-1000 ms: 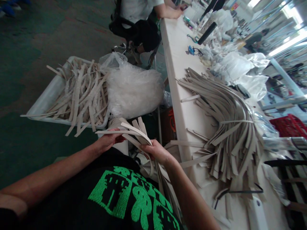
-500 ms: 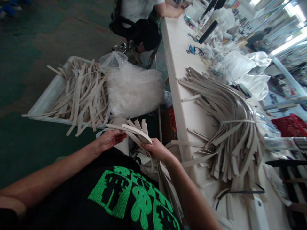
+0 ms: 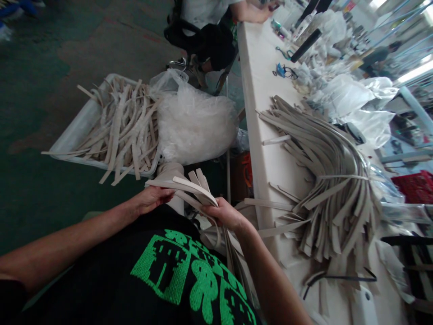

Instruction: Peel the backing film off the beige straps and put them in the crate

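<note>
My right hand (image 3: 226, 214) is closed around a small bunch of beige strips (image 3: 198, 192), their ends fanning out towards the far side. Longer parts of the bunch hang down below that hand, beside my body. My left hand (image 3: 154, 198) pinches the end of one strip that reaches out to the left from the bunch. On the table to the right lies a large bundle of similar strips (image 3: 333, 153), bound around its middle with a tie. A few loose strips stick out over the table's near edge.
A white plastic tub (image 3: 72, 131) full of tangled strips stands on the floor at left, beside a stuffed clear plastic bag (image 3: 199, 122). Along the right runs the cloth-covered table (image 3: 252, 67), holding scissors and plastic bags. A seated person (image 3: 209, 40) is at its far end.
My left hand has drawn slightly left and down with the strip end in it. The right hand keeps its hold on the bunch. The whole view has shifted a little.
</note>
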`<action>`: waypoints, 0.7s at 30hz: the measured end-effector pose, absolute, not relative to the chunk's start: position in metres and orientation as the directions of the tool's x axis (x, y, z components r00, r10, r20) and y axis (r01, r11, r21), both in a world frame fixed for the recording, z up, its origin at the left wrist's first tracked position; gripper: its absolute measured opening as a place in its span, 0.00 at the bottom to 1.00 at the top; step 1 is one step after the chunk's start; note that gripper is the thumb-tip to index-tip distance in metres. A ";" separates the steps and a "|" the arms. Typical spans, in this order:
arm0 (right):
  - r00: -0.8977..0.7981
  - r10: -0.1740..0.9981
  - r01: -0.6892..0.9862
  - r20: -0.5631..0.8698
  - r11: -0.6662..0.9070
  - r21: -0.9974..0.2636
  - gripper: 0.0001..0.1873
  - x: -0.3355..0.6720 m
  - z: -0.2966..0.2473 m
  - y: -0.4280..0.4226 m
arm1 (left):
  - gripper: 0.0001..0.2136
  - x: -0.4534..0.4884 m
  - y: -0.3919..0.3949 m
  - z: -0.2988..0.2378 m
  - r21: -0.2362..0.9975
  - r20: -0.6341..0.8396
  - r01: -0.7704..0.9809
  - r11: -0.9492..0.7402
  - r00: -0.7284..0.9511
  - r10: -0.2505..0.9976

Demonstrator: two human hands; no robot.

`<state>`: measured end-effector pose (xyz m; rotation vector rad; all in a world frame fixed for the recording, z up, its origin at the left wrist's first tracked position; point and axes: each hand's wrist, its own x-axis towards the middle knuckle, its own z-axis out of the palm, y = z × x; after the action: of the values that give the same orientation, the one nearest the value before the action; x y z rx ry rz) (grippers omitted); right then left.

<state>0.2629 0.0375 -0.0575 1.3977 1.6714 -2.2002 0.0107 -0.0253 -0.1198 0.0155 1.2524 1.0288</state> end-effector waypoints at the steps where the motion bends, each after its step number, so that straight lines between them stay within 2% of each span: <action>1: -0.600 0.445 0.521 -0.664 -0.413 -0.747 0.18 0.262 -0.057 0.037 | 0.10 0.011 -0.026 -0.118 0.516 -0.776 -0.634 0.577 -0.059 0.628; 8: -0.570 0.440 0.573 -0.694 -0.394 -0.719 0.14 0.256 -0.053 0.038 | 0.10 0.013 -0.023 -0.114 0.494 -0.779 -0.631 0.598 -0.016 0.627; 17: -0.476 0.507 0.660 -0.718 -0.334 -0.673 0.09 0.254 -0.053 0.039 | 0.05 0.010 -0.028 -0.118 0.499 -0.768 -0.598 0.628 0.031 0.640; 21: -0.482 0.518 0.644 -0.706 -0.336 -0.687 0.09 0.255 -0.057 0.038 | 0.08 0.010 -0.029 -0.119 0.494 -0.778 -0.599 0.630 0.019 0.628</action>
<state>0.2553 0.0385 -0.0568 1.5426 1.7485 -1.9554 0.0096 -0.0290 -0.1190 0.0290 1.2256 0.9520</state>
